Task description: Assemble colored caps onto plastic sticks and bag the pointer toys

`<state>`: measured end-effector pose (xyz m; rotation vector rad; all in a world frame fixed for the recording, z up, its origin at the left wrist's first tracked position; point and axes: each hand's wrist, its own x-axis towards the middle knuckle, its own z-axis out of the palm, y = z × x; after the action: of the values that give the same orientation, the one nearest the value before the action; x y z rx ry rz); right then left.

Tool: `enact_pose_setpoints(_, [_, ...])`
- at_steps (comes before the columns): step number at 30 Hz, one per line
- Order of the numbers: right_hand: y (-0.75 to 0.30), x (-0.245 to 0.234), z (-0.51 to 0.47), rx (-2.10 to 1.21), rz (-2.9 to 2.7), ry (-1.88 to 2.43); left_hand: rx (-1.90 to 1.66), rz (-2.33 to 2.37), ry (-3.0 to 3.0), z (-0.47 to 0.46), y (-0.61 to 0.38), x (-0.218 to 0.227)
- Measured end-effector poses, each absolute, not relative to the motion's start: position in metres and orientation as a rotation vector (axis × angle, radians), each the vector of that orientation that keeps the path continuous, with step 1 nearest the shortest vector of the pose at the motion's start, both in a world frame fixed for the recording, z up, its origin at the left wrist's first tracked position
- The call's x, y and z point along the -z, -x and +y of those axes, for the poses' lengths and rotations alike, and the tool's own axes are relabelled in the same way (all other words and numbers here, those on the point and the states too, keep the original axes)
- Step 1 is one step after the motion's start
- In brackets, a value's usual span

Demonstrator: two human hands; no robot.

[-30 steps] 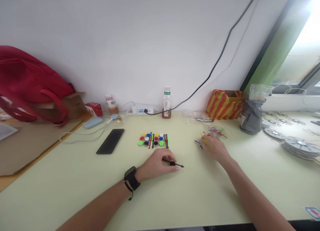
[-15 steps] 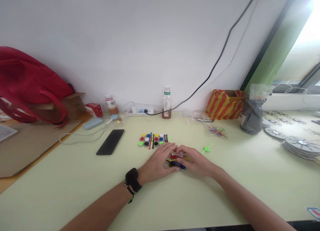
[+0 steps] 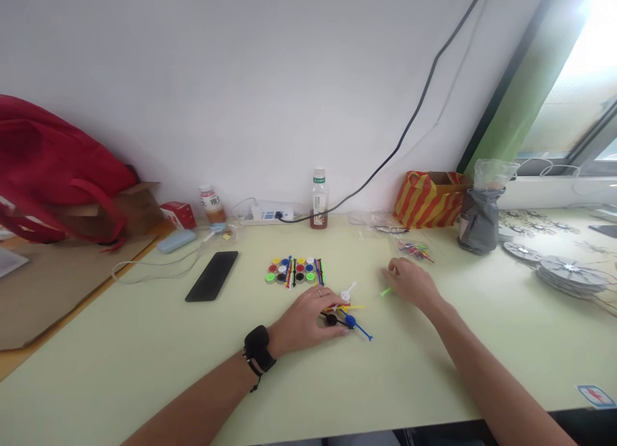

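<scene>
My left hand (image 3: 306, 321) rests on the table, thumb and fingers apart, curved around a small cluster of plastic arrow spinners. In that cluster I see a black spinner (image 3: 331, 319), a blue spinner (image 3: 351, 321), a white spinner (image 3: 346, 295) and a yellow arrow (image 3: 357, 307); a red piece is partly covered. To the right, my right hand (image 3: 409, 280) has its fingers bent and closed over a green spinner (image 3: 386, 292). Only the tip of its arrow shows. Behind my left hand lie rows of coloured discs (image 3: 282, 270) with several arrows (image 3: 319, 271) beside them.
A black phone (image 3: 212, 276) lies at left. A bottle (image 3: 319, 198) and a power strip (image 3: 270, 214) stand by the wall. At right are a bag of coloured pieces (image 3: 415, 250), a striped bag (image 3: 429, 198), a grey bag (image 3: 479, 221) and stacked discs (image 3: 571, 276).
My right hand has left the cluster and moved right to the green spinner. My left hand stays beside the cluster, whose spinners are now more exposed.
</scene>
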<state>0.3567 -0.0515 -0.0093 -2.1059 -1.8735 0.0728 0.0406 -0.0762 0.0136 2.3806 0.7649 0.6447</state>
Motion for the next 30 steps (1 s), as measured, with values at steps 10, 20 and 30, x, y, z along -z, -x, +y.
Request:
enact_pose_setpoints(10, [-0.292,0.021,-0.065,-0.484,-1.896,1.426,-0.689,0.856,-2.374,-0.081,-0.045,-0.011])
enact_pose_setpoints(20, [-0.288,-0.003,-0.081,-0.788,-2.097,1.152,-0.728,0.931,-2.506,-0.078,-0.044,-0.007])
enact_pose_setpoints(30, [-0.310,-0.012,-0.080,-0.765,-2.281,1.172,-0.667,0.931,-2.564,-0.078,-0.041,-0.008])
